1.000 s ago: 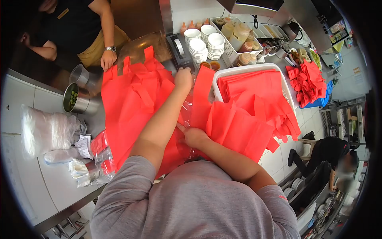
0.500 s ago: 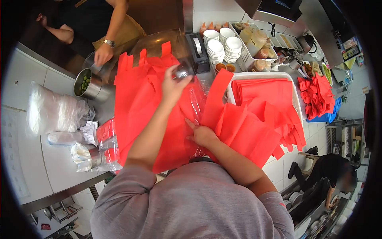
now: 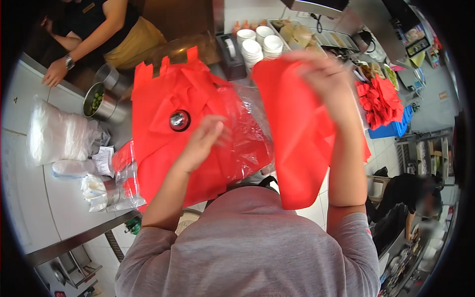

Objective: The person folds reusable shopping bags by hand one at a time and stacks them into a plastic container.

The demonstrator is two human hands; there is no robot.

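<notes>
Bell borne by red bags; left hand unclosed, empty; right hand blurred at another bag, grip cannot be told.

White wall tiles are rising behind the far edge of the steel counter; pale floor tiles are extending beyond its right edge, toward a shelving rack.

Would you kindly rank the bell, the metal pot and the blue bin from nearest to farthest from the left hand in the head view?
From the left hand:
1. Bell, just to its left, atop red bags.
2. Metal pot, farther left.
3. Blue bin, far right.
</notes>
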